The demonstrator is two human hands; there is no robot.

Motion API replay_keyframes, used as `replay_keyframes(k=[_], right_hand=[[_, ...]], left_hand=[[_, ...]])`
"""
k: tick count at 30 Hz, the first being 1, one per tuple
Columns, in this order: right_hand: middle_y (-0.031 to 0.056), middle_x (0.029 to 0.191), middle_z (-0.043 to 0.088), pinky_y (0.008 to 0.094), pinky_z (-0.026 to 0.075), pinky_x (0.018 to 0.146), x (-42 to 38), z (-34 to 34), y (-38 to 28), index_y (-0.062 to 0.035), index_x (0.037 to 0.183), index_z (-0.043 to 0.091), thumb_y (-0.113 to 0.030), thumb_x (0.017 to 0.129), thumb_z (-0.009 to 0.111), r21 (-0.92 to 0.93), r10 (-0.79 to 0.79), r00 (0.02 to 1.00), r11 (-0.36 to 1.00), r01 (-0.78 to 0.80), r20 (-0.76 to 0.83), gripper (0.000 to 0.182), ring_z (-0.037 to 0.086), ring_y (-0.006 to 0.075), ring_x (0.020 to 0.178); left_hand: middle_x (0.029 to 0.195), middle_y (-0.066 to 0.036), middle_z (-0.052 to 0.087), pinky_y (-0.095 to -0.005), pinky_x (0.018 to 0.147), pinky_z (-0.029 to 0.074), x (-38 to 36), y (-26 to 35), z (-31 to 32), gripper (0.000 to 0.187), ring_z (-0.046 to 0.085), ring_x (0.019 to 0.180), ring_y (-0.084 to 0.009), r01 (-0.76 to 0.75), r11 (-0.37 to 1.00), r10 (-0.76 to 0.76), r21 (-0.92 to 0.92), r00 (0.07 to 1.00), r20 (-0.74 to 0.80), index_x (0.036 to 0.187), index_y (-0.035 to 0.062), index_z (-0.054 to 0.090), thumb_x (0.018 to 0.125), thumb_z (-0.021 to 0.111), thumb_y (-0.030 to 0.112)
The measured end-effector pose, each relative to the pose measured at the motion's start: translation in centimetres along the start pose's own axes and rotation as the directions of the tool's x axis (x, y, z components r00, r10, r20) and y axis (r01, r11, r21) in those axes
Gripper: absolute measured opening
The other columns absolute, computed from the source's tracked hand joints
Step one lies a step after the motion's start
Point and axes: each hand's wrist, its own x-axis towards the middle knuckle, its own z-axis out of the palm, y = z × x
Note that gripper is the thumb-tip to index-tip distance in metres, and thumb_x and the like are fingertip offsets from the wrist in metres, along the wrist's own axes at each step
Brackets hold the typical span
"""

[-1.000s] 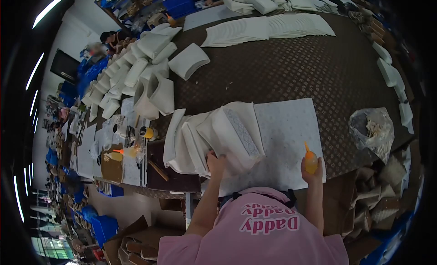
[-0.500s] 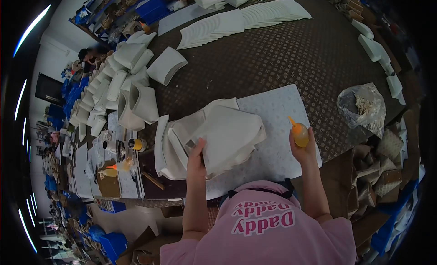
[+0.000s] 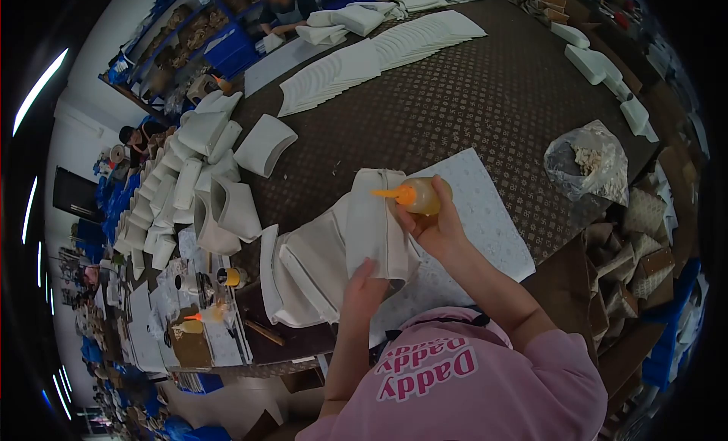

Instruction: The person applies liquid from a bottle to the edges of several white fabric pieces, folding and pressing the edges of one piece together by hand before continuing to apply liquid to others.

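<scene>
My right hand (image 3: 440, 232) is wrapped round a squeeze bottle (image 3: 434, 192) of yellowish liquid with an orange nozzle. The bottle lies nearly level, its tip over the upper part of a white leather-like piece (image 3: 369, 213). That piece stands with a long narrow side facing up, and my left hand (image 3: 364, 285) grips its near end, thumb on top and the other fingers hidden. Left of it, more white leather-like pieces (image 3: 303, 270) lean in an overlapping row. Under and to the right of the piece is a pale board (image 3: 485, 221).
White shaped pieces (image 3: 186, 153) are piled at the left. Fanned white panels (image 3: 409, 47) lie across the far side of the patterned table (image 3: 364, 130). A clear plastic bag (image 3: 588, 164) sits at the right. Pots, another orange-tipped bottle (image 3: 189, 326) and a wooden-handled tool (image 3: 265, 333) lie left. Another person (image 3: 288, 9) is at the far side.
My right hand has swung left and tipped the bottle from upright to nearly level over the white piece. The piece in my left hand has turned from lying broad side up to narrow side up.
</scene>
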Motion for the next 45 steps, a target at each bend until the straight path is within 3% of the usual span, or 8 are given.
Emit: replay_keyframes(k=[3,8,11,19,28,38,42,45], right_hand=[[0.011,0.114,0.054,0.0336,0.055,0.085,-0.2,0.5,0.3,-0.0067,0.12,0.046,-0.049,0.085,0.061,-0.002,-0.109,0.99,0.994,0.11,0.084,0.057,0.058,0.0244,0.104],[0.0085,0.116,0.052,0.037,0.038,0.101,0.5,1.3,0.1,-0.0084,0.125,0.041,-0.052,0.087,0.056,-0.058,-0.503,0.834,0.848,0.527,0.228,0.059,0.051,0.0211,0.111],[0.0074,0.119,0.05,0.0379,0.03,0.104,1.0,1.7,-0.2,-0.0094,0.126,0.038,-0.052,0.088,0.055,0.019,-0.53,0.84,0.847,0.532,0.114,0.06,0.045,0.0197,0.116],[0.0045,0.115,0.05,0.0351,0.039,0.097,4.0,-0.6,2.0,-0.0135,0.124,0.039,-0.036,0.085,0.066,-0.134,-0.556,0.816,0.807,0.576,0.159,0.052,0.049,0.0178,0.11],[0.0078,0.114,0.056,0.0319,0.053,0.085,-0.1,1.7,-1.8,-0.0082,0.121,0.043,-0.05,0.087,0.058,-0.086,-0.398,0.894,0.903,0.422,0.205,0.056,0.059,0.0209,0.105],[0.0114,0.126,0.049,0.0402,0.051,0.089,-3.1,0.6,-10.2,-0.0096,0.135,0.025,-0.043,0.092,0.054,-0.449,-0.436,0.665,0.502,0.739,0.607,0.062,0.055,0.0243,0.113],[0.0093,0.127,0.041,0.0361,0.047,0.094,-4.2,4.1,-8.0,-0.009,0.137,0.02,-0.017,0.078,0.074,-0.62,-0.539,0.446,-0.192,0.761,0.715,0.08,0.05,0.0214,0.113],[0.0087,0.128,0.038,0.0352,0.045,0.096,-1.9,3.4,-7.6,-0.0085,0.136,0.019,-0.014,0.072,0.079,-0.631,-0.54,0.558,0.062,0.773,0.63,0.088,0.046,0.0203,0.115]], left_hand=[[0.132,-0.015,0.048,-0.0449,0.107,0.032,0.8,-2.5,-3.0,0.053,0.043,0.126,-0.0317,-0.069,0.947,0.085,0.315,0.996,-0.04,0.132,-0.0031,0.04,0.085,0.047,0.02],[0.122,-0.016,0.055,-0.0456,0.103,0.039,-0.2,-2.7,1.6,0.05,0.053,0.115,-0.0328,-0.156,0.902,0.152,-0.404,0.988,-0.043,0.124,-0.0042,0.048,0.076,0.047,0.01],[0.122,-0.016,0.055,-0.0448,0.101,0.04,-0.9,-1.5,4.5,0.049,0.054,0.113,-0.032,-0.163,0.914,0.188,-0.371,0.982,0.031,0.122,-0.0046,0.048,0.077,0.047,0.013],[0.124,-0.017,0.053,-0.045,0.103,0.036,-0.8,-11.9,-8.0,0.046,0.05,0.117,-0.031,0.014,0.859,-0.047,0.512,0.998,0.051,0.124,-0.0039,0.047,0.082,0.048,0.016],[0.134,-0.018,0.046,-0.0457,0.106,0.033,-1.6,1.3,3.1,0.055,0.047,0.123,-0.0318,-0.27,0.881,0.271,-0.388,0.961,-0.054,0.133,-0.0041,0.039,0.092,0.043,0.033],[0.125,-0.01,0.054,-0.04,0.099,0.04,-0.2,3.6,-1.6,0.042,0.051,0.116,-0.0264,-0.123,0.933,0.064,-0.338,0.982,-0.18,0.13,0.0025,0.044,0.094,0.051,0.022],[0.124,-0.007,0.055,-0.0379,0.098,0.04,-0.7,-0.2,-1.4,0.041,0.052,0.116,-0.0228,0.016,0.925,-0.085,-0.379,0.982,-0.166,0.13,0.0056,0.045,0.096,0.05,0.027],[0.125,-0.007,0.054,-0.0374,0.099,0.039,-0.8,-2.4,-1.7,0.044,0.05,0.118,-0.0214,0.091,0.94,-0.126,-0.33,0.988,-0.088,0.131,0.0055,0.044,0.096,0.051,0.031]])
